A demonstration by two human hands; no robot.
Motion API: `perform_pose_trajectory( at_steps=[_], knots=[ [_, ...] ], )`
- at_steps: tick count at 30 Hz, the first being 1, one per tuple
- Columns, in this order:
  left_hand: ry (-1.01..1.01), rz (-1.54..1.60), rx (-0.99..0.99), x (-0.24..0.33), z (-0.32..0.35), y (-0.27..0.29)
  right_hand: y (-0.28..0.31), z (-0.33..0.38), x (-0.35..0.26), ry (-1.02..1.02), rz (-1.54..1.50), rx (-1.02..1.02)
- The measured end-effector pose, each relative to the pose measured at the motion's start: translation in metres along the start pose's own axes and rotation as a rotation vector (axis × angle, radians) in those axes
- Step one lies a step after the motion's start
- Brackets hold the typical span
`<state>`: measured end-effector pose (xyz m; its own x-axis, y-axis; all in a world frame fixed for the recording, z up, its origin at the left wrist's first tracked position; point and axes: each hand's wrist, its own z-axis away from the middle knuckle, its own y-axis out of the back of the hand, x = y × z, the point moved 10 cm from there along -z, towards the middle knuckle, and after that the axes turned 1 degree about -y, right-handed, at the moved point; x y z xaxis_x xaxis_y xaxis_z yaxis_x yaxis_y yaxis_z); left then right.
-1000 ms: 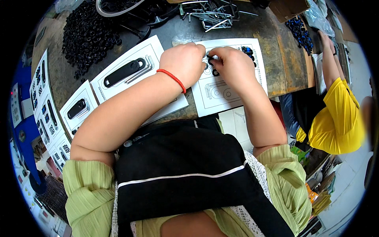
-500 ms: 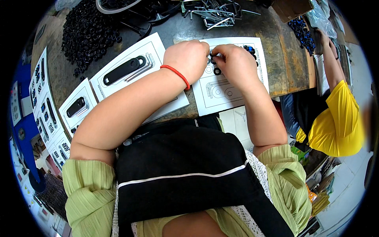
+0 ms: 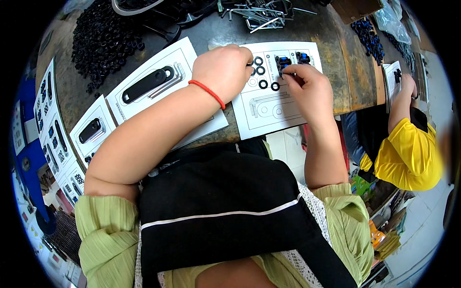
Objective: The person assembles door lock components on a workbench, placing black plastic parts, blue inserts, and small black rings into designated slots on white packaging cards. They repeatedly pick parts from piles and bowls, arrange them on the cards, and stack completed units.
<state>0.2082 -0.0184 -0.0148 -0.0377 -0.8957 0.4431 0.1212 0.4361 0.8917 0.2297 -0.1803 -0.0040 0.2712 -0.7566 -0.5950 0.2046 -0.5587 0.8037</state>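
Note:
My left hand (image 3: pixel 223 69), with a red cord on its wrist, rests over the left edge of a white printed sheet (image 3: pixel 249 120). Its fingers are curled and whatever they hold is hidden. Several black rings (image 3: pixel 260 70) lie on the sheet beside those fingertips, and one black ring (image 3: pixel 275 86) lies closer to my other hand. My right hand (image 3: pixel 309 91) hovers over the sheet, thumb and forefinger slightly apart with nothing seen between them. Its fingertips are near a cluster of blue-and-black bolts (image 3: pixel 282 62). A second bolt cluster (image 3: pixel 302 57) lies to the right.
Left of the sheet, a black flat tool (image 3: pixel 144 86) and hex keys lie on another printed sheet (image 3: pixel 185 50). Piles of black nuts (image 3: pixel 103 43), loose hex keys (image 3: pixel 264 14) and blue-black bolts (image 3: pixel 367 38) stand farther back. At right, a co-worker in yellow (image 3: pixel 408 153) reaches to printed sheets (image 3: pixel 391 81).
My right hand has moved right, away from my left hand, uncovering black rings and bolts on the sheet. My left hand has barely moved. The co-worker's hand has come nearer, onto the printed sheets.

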Motion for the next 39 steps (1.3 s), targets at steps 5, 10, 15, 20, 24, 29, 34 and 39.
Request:
perform_pose_trajectory(
  at_steps=[5,10,15,20,24,29,34,39],
  knots=[
    [-0.28,-0.048,0.014,0.04,0.034,0.005,-0.009,0.019,0.002,-0.087,0.039,-0.1],
    [-0.361,-0.077,0.005,0.051,0.052,-0.011,-0.02,0.024,-0.006,-0.062,0.093,-0.084],
    [-0.335,-0.084,-0.017,0.047,0.057,-0.008,-0.029,0.02,-0.016,-0.017,0.089,-0.065],
    [-0.301,-0.081,0.0,0.042,0.056,-0.006,-0.031,0.016,-0.018,0.015,0.061,-0.007],
    [-0.278,-0.019,-0.005,0.038,0.058,-0.002,-0.033,0.017,-0.021,-0.021,0.052,-0.066],
    [-0.242,0.146,0.092,0.03,0.057,0.051,0.012,-0.01,-0.02,0.069,-0.027,0.071],
    [-0.172,0.178,0.252,0.008,0.071,0.095,0.047,-0.095,-0.026,0.185,0.235,0.207],
    [-0.126,0.217,0.251,-0.003,0.083,0.098,-0.001,-0.175,-0.039,0.244,0.236,0.054]
  ],
)
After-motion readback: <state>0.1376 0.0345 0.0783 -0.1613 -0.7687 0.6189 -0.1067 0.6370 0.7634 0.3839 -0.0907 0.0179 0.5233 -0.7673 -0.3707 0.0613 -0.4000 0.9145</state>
